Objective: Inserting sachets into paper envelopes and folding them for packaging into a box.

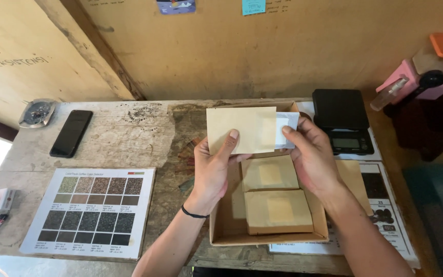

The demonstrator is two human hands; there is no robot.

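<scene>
My left hand [212, 166] and my right hand [311, 154] together hold a flat tan paper pouch [242, 128] with a white edge, upright above an open cardboard box [221, 225]. The left thumb presses the pouch's front; the right fingers pinch its right end. Inside the box lie two more tan pouches [275, 192] with pale windows, stacked front to back. A black band circles my left wrist.
A black scale [342, 120] stands right of the box. A colour chart sheet [91, 210] lies at front left, a black phone [71, 132] and a metal ashtray [37, 113] behind it. A printed sheet [385, 205] lies under the box's right side. Pink and orange items [426, 72] sit far right.
</scene>
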